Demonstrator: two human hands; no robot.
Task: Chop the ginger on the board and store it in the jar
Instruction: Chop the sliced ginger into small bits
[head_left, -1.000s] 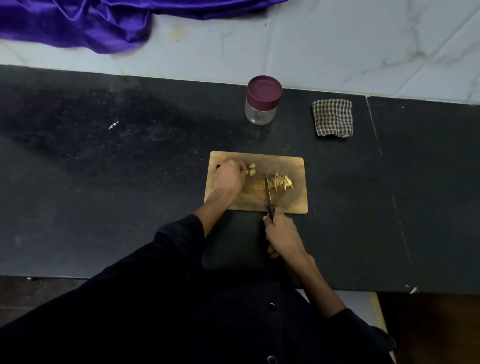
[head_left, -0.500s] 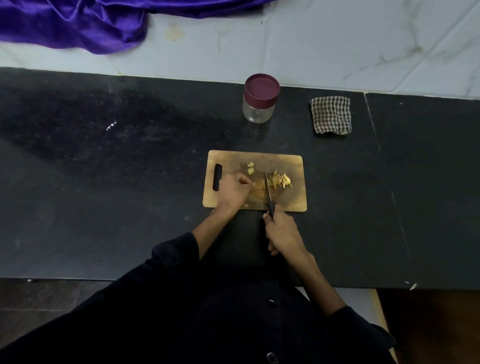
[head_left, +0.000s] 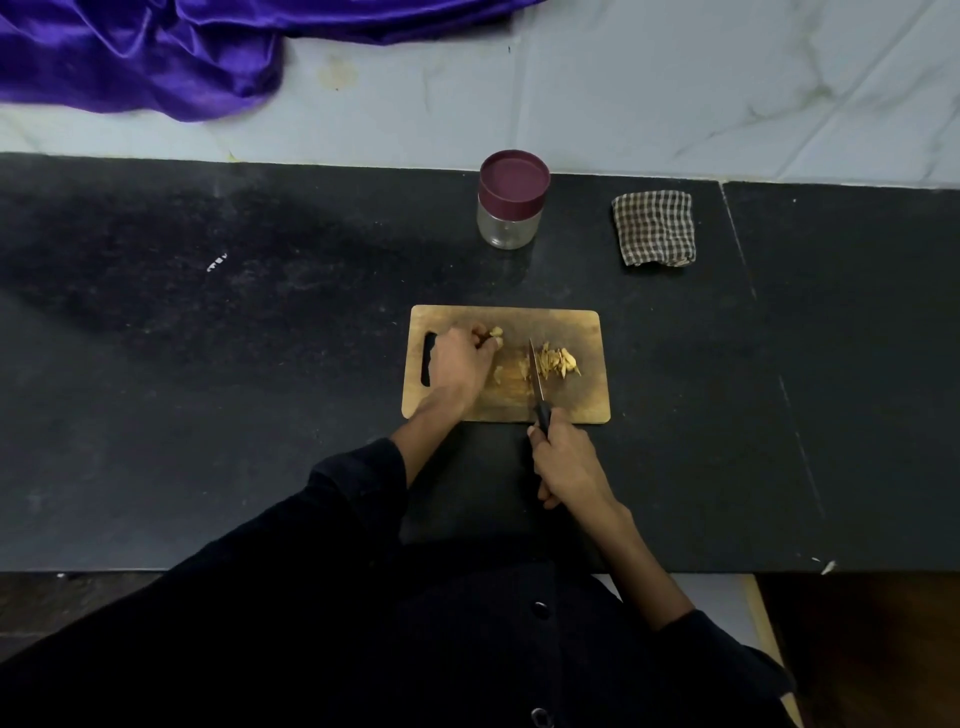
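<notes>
Black stone counter fills most of our view, and it meets a pale marbled wall at the back, where a shiny purple cloth lies bunched at the upper left. Our dark sleeves reach in from below. On the counter in front of us lies the rectangular wooden chopping board, its handle slot on the left side. Behind it, near the wall, stands the clear glass jar with a maroon lid, lid on, and to its right, well apart, sits a folded brown checked cloth.

Our left hand rests on the left part of the board, fingers curled together on a small uncut ginger piece. Our right hand is wrapped tight around the black handle of a small kitchen knife; its blade lies along the board's middle, pointing away from us. Just right of the blade sits the pile of pale chopped ginger slivers, and a few loose bits lie left of it.
</notes>
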